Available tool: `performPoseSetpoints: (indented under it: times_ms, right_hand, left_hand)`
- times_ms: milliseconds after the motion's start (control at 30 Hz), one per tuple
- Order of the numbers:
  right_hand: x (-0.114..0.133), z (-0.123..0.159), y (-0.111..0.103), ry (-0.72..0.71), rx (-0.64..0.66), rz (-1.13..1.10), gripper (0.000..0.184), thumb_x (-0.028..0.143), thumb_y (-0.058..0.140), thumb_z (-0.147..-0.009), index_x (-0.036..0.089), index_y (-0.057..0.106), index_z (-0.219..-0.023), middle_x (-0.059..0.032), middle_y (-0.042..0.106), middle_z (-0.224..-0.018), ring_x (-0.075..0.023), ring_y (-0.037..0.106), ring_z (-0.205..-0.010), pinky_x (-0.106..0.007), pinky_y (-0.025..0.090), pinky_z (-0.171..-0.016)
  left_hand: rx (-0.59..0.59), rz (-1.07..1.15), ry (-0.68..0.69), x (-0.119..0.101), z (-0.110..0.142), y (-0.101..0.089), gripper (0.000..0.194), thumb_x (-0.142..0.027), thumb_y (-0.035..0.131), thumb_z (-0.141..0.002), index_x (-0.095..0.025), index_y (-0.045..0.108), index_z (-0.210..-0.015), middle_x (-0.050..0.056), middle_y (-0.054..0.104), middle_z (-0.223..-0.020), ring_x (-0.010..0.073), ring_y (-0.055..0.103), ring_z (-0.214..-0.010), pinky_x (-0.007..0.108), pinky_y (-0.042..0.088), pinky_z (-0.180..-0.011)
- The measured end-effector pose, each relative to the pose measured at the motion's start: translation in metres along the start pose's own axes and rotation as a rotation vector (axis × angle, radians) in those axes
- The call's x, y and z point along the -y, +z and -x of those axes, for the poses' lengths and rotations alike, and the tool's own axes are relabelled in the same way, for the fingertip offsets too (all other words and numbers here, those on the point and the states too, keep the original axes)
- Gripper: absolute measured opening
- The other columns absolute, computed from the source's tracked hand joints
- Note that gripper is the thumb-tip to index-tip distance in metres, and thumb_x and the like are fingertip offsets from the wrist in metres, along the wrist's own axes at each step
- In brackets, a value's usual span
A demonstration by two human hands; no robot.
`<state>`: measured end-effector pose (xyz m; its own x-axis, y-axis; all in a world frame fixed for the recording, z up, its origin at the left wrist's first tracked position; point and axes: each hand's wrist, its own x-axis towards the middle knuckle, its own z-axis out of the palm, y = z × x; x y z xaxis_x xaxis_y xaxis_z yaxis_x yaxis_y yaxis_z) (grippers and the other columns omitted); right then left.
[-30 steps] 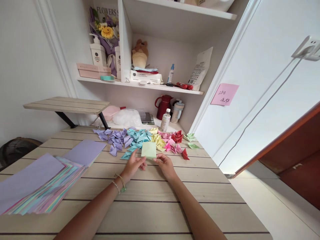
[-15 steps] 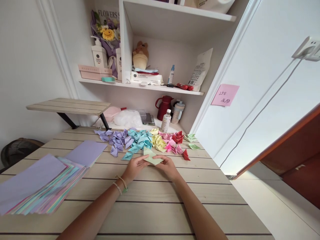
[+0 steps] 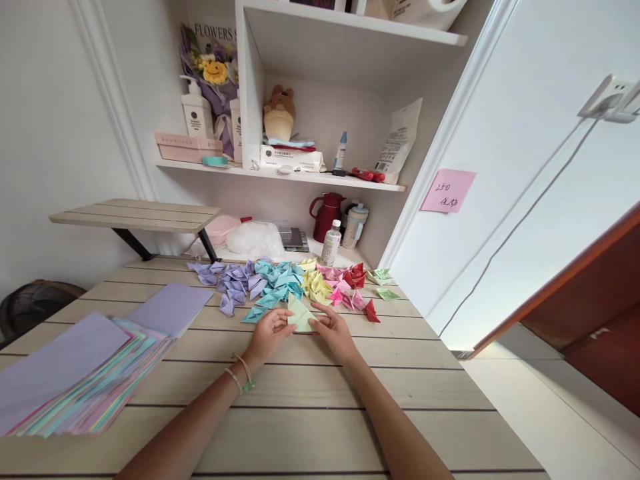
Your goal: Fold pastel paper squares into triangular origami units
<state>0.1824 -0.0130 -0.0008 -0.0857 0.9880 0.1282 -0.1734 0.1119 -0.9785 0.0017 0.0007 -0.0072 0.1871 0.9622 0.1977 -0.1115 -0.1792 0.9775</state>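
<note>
Near the table's middle: green paper [image 3: 301, 316], folded to a point on top, is between two hands, just in front of the paper boats. I cannot tell if it touches the wood.
Left hand [image 3: 271, 333]: thumb and fingers bent, pinching the paper's left side.
Right hand [image 3: 334, 331]: thumb and fingers pinching the paper's right side.
Table [image 3: 300, 437]: wood boards show between the arms and to the right. The right edge slants down, well apart from the right hand, with pale floor [image 3: 545, 413] past it.
Paper boats: they make a long, messy row across the far side: purple boats [image 3: 235, 279], blue boats [image 3: 277, 275], yellow boats [image 3: 316, 285], pink boats [image 3: 345, 297], red boats [image 3: 355, 275], then green boats [image 3: 381, 276]. They crowd the way ahead of both hands.
Paper piles [image 3: 70, 363]: two on the left, the near one spread like a fan, apart from the left hand.
Small stand [image 3: 135, 215]: back left, on black legs.
Bottle [image 3: 331, 243]: upright behind the boats, with a red jug [image 3: 328, 217] just behind it.
Hard to see: some fingertips are behind the paper. The boats overlap too much to count. The near pile and both arms are cut off. Something dark [image 3: 40, 303] at the left edge is unclear.
</note>
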Motion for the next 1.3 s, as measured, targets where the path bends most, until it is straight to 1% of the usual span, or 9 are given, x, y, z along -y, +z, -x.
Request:
performPoseSetpoints:
  times_ms: [100,167,333,433,567,700,800,1100,1300]
  right_hand:
    - [0.002,0.000,-0.004,0.047,0.007,0.042,0.036,0.042,0.070,-0.064,0.016,0.068,-0.089,-0.0032,0.068,-0.072,-0.0165,0.060,-0.063,-0.027,0.046,-0.058]
    - [0.002,0.001,-0.006,0.070,0.009,0.027,0.035,0.042,0.072,-0.062,0.015,0.068,-0.084,-0.0042,0.069,-0.071,-0.0170,0.061,-0.064,-0.028,0.047,-0.059]
    - [0.003,0.001,-0.007,0.094,0.020,-0.112,0.050,0.036,0.077,-0.057,0.017,0.060,-0.100,-0.0047,0.070,-0.075,-0.0173,0.064,-0.068,-0.032,0.049,-0.071]
    - [0.005,0.001,-0.005,0.077,-0.002,-0.109,0.051,0.033,0.079,-0.053,0.017,0.058,-0.097,-0.0032,0.070,-0.070,-0.0168,0.064,-0.065,-0.032,0.049,-0.070]
    - [0.009,0.003,-0.001,0.059,-0.060,-0.077,0.041,0.033,0.081,-0.050,0.017,0.058,-0.080,-0.0024,0.069,-0.064,-0.0165,0.063,-0.060,-0.029,0.048,-0.063]
    - [0.012,0.007,0.006,0.047,-0.113,-0.060,0.035,0.032,0.081,-0.049,0.018,0.054,-0.066,0.0004,0.065,-0.056,-0.0137,0.059,-0.052,-0.026,0.045,-0.056]
    - [0.014,0.009,0.008,0.046,-0.120,-0.066,0.033,0.029,0.082,-0.050,0.017,0.053,-0.062,0.0024,0.062,-0.053,-0.0115,0.056,-0.050,-0.024,0.044,-0.055]
    - [0.011,0.013,0.013,0.189,0.038,-0.425,0.028,0.028,0.080,-0.056,0.017,0.061,-0.073,0.0005,0.067,-0.065,-0.0123,0.061,-0.060,-0.023,0.047,-0.063]
    - [0.012,0.014,0.017,0.218,0.162,-0.478,0.038,0.030,0.078,-0.059,0.016,0.064,-0.092,-0.0065,0.070,-0.083,-0.0203,0.066,-0.077,-0.031,0.049,-0.073]
  left_hand:
    - [0.048,-0.003,0.005,-0.002,-0.001,-0.001,0.040,-0.028,0.071,-0.064,-0.015,0.056,-0.098,0.004,0.066,-0.077,0.0149,0.062,-0.069,0.027,0.050,-0.066]
    - [0.064,0.011,-0.003,-0.004,-0.001,-0.002,0.047,-0.028,0.070,-0.066,-0.016,0.051,-0.107,0.003,0.066,-0.075,0.0145,0.062,-0.068,0.026,0.048,-0.066]
    - [0.066,0.029,-0.043,-0.009,0.000,0.000,0.058,-0.027,0.070,-0.066,-0.017,0.044,-0.116,0.001,0.065,-0.071,0.0138,0.061,-0.065,0.025,0.046,-0.063]
    - [0.064,0.076,-0.065,-0.009,-0.001,0.000,0.060,-0.028,0.071,-0.064,-0.017,0.044,-0.117,0.002,0.066,-0.075,0.0147,0.062,-0.068,0.026,0.046,-0.066]
    - [0.081,0.115,-0.109,-0.005,-0.003,-0.001,0.054,-0.029,0.073,-0.061,-0.015,0.052,-0.109,0.003,0.067,-0.076,0.0143,0.062,-0.065,0.026,0.046,-0.065]
    - [0.122,0.079,-0.159,0.001,-0.005,-0.003,0.038,-0.034,0.073,-0.061,-0.012,0.060,-0.089,0.003,0.066,-0.071,0.0095,0.055,-0.049,0.021,0.040,-0.049]
    - [0.155,0.085,-0.176,0.003,-0.006,-0.005,0.037,-0.035,0.072,-0.062,-0.012,0.060,-0.088,0.002,0.065,-0.067,0.0094,0.054,-0.045,0.020,0.037,-0.044]
    - [0.152,0.140,-0.154,-0.005,-0.005,-0.006,0.036,-0.037,0.074,-0.060,-0.012,0.062,-0.083,0.002,0.065,-0.066,0.0107,0.055,-0.053,0.022,0.041,-0.054]
    - [0.156,0.147,-0.138,-0.008,-0.002,-0.005,0.036,-0.038,0.074,-0.060,-0.012,0.064,-0.083,0.002,0.064,-0.065,0.0115,0.054,-0.054,0.024,0.041,-0.058]
